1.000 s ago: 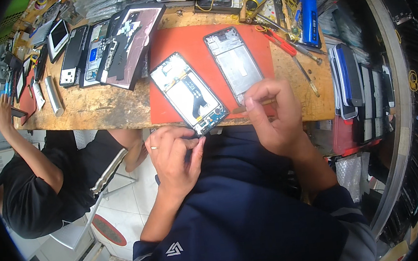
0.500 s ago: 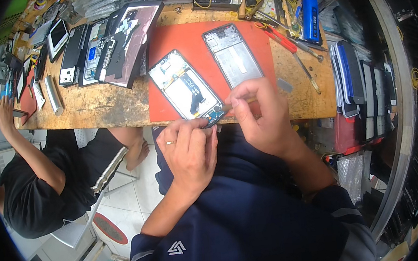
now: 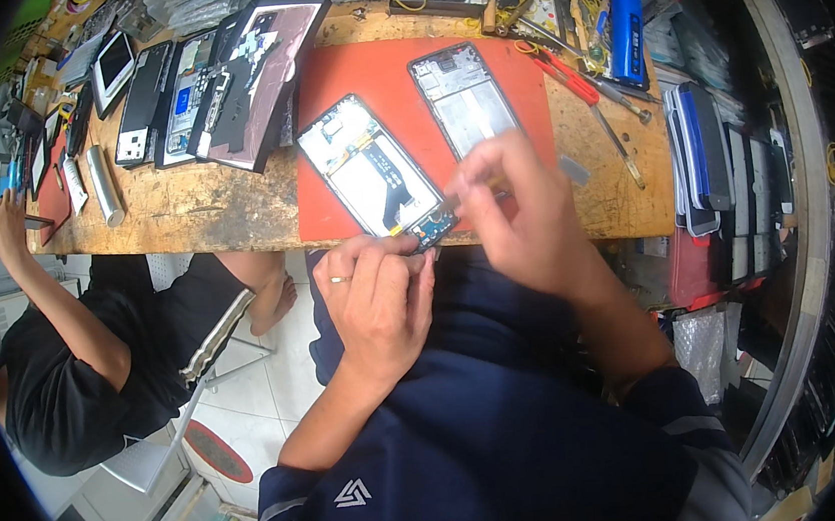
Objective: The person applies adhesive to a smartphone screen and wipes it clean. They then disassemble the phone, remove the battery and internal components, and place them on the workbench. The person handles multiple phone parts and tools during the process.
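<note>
An opened smartphone (image 3: 350, 182) lies slanted on the red mat (image 3: 354, 71), its pale inside, a black flex cable and a small blue circuit board (image 3: 437, 224) at the near end all showing. My left hand (image 3: 373, 300), with a ring on one finger, is closed on the phone's near end by the mat's front edge. To the right of that board hovers my right hand (image 3: 524, 220), its thumb and fingers drawn together and blurred; whatever is between them cannot be made out. Beyond it rests a bare grey phone frame (image 3: 462, 100), partly covered by my fingers.
Several dismantled phones (image 3: 255, 85) are piled left of the mat. Screwdrivers with red handles (image 3: 571, 80) and a blue cylindrical object (image 3: 625, 40) lie on the right. A co-worker (image 3: 76, 364) sits at the left. Stacked phone cases (image 3: 699, 158) stand beyond the right table edge.
My right hand has lifted slightly away from the phone's near end, uncovering more of the blue board. My left hand keeps its hold on the phone.
</note>
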